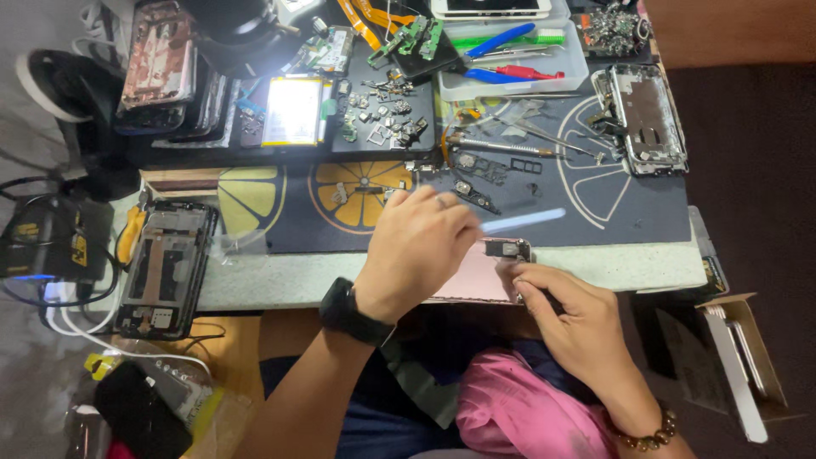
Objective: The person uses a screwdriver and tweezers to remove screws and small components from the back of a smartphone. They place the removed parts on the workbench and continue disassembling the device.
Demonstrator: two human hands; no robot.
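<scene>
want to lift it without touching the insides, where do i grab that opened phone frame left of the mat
Grip the phone frame by its two long side rails, coming from above. It lies flat and open-side up on the table, long axis running away from you, so the edges are free while its middle is bare parts. Pinch mid-length; cables crowd the near end.

The phone [476, 276] lies on the surface [280, 280] edge under the left grip [416, 251]; the opened phone frame [166, 268] lies far left; the parts tray [510, 72] sits behind.

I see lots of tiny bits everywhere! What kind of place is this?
Probably a phone repair bench. The left hand holds a pale blue tool over a pink phone, with an opened phone frame and small loose parts nearby.
</scene>
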